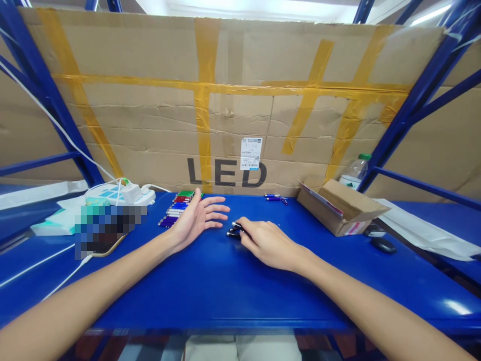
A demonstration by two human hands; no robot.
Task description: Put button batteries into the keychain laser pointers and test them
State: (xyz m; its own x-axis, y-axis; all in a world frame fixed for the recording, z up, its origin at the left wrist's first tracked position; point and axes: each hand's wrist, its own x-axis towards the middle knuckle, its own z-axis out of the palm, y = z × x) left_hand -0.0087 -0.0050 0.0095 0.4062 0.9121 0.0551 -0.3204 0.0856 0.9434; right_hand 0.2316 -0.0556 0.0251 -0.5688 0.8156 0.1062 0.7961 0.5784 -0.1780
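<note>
Behind left hand (pixel 195 218), coloured penlights (pixel 179 205).

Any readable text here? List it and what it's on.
"LED": large black letters on the cardboard sheet at the back.
The white sticker on that cardboard: barcode, print too small to read.
The bottle label and carton sticker: blurred.
No print legible on the black torches under the right hand.

Large black letters "LED" stand on the taped brown cardboard sheet (pixel 240 115) along the counter's far edge; its white sticker label (pixel 250 154) is too small to read.
</note>
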